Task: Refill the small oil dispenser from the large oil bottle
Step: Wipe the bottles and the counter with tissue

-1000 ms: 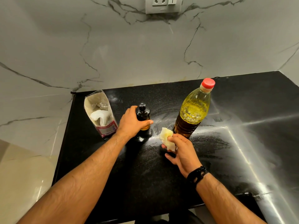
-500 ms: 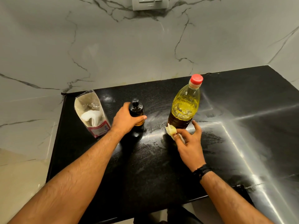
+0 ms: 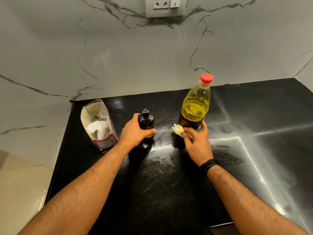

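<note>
The left hand (image 3: 135, 133) is wrapping its grip around the small dark glass oil dispenser with a black pump top (image 3: 146, 122), which is standing upright on the glossy black stone surface (image 3: 169, 184). Just to its right, the large clear plastic oil bottle with a red cap (image 3: 196, 106) is standing upright too, part full of yellow oil. The right hand (image 3: 197, 141) is pinching a crumpled, oil-stained, pale yellow tissue (image 3: 177, 130) between thumb and fingers, while one extended finger is touching the large bottle's lower side. The tissue is sitting just beside the bottle's base. To the left of the dispenser, an opened clear plastic packet with white tissues inside (image 3: 98, 124) is standing on the surface.
</note>
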